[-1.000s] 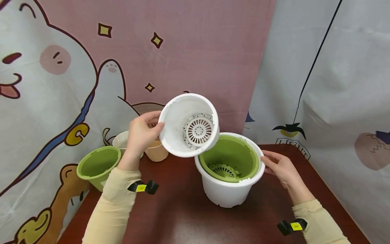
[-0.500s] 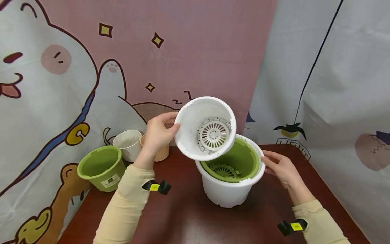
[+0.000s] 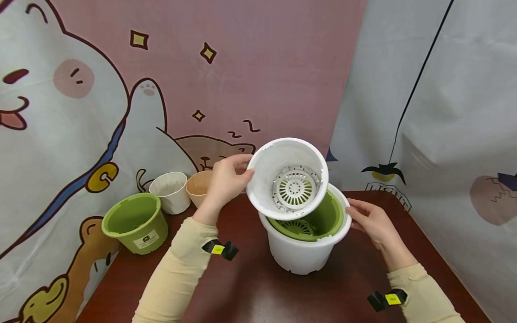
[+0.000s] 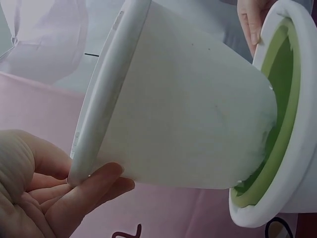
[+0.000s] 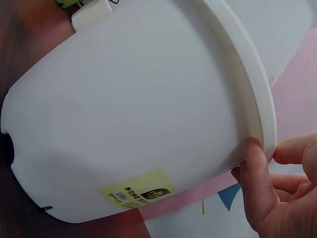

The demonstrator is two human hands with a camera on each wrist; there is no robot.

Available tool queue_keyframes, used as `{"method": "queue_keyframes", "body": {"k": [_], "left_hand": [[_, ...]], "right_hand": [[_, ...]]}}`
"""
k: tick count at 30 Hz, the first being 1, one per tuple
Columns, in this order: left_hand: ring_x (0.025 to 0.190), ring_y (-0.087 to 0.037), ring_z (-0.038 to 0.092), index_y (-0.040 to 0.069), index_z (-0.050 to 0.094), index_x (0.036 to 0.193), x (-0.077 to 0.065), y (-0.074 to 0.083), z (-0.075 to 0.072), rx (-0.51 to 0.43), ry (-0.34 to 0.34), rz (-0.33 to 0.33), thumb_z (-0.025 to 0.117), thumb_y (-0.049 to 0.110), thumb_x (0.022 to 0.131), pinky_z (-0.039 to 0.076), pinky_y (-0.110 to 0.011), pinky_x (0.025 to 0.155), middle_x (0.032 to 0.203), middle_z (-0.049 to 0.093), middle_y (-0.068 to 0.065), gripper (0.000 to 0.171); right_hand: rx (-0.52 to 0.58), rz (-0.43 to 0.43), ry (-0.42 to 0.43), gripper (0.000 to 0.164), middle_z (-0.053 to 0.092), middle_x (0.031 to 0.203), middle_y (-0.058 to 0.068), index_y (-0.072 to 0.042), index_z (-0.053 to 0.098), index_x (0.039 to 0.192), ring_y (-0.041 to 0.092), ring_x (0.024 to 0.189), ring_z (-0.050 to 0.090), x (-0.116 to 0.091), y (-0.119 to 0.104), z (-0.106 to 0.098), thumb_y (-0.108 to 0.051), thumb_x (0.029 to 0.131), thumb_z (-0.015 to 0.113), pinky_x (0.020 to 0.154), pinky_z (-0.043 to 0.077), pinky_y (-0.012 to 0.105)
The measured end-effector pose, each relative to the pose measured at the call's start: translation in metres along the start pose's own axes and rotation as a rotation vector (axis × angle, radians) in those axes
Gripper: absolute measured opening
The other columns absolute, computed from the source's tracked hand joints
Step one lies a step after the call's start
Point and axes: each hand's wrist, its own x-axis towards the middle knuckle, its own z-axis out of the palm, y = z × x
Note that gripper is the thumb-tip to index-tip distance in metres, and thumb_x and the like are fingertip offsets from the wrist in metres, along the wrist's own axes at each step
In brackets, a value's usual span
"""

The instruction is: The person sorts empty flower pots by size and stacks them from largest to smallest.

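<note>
A small white flower pot (image 3: 262,188) with a slotted bottom is tilted with its mouth facing me. My left hand (image 3: 228,177) pinches its left rim between thumb and fingers. Its lower end overlaps the mouth of a green flower pot (image 3: 333,215), which sits nested inside a large white flower pot (image 3: 299,255) on the table. In the left wrist view the small pot's base (image 4: 257,134) reaches in at the green rim. My right hand (image 3: 371,222) pinches the large pot's right rim, seen also in the right wrist view, where a yellow label (image 5: 138,191) shows on the pot's side.
On the left of the brown table (image 3: 226,287) stand another green pot (image 3: 139,229) with a white label, a cream ribbed pot (image 3: 171,195) and a tan pot (image 3: 198,186). A printed cloth (image 3: 282,67) hangs behind the table.
My left hand has carried the small white pot rightward and slightly down, over the green pot. The cream and tan pots show more fully now. My right hand has stayed on the large pot's rim.
</note>
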Motion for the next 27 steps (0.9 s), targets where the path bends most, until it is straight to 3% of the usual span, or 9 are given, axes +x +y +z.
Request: {"method": "queue_keyframes", "body": {"k": [10,18,27], "left_hand": [[0.084,-0.024,0.073,-0.002,0.069,0.12,0.003,-0.003,0.016,-0.012,-0.043,0.007,0.067,0.002,0.089,0.058,-0.029,0.06,0.098,0.074,-0.017,0.031],[0.079,-0.018,0.071,0.002,0.072,0.116,0.003,-0.009,0.027,0.049,-0.064,0.019,0.069,0.003,0.087,0.057,-0.027,0.063,0.093,0.075,-0.012,0.029],[0.06,-0.012,0.067,0.001,0.071,0.117,0.003,-0.013,0.037,0.03,-0.118,-0.039,0.066,0.003,0.089,0.055,-0.026,0.051,0.09,0.074,-0.013,0.028]], "right_hand": [[-0.011,0.015,0.006,0.058,0.051,0.134,0.034,0.011,0.041,0.143,0.002,0.086,0.065,-0.001,-0.001,0.001,-0.025,0.102,0.058,0.076,0.057,0.025],[0.026,-0.008,-0.01,0.055,0.05,0.135,0.033,0.012,0.042,0.142,0.001,0.089,0.064,0.0,0.0,-0.001,-0.022,0.102,0.058,0.077,0.056,0.025],[0.027,0.0,-0.01,0.056,0.051,0.134,0.032,0.012,0.041,0.143,0.001,0.089,0.064,0.0,0.0,-0.001,-0.022,0.102,0.058,0.078,0.056,0.025]]}}
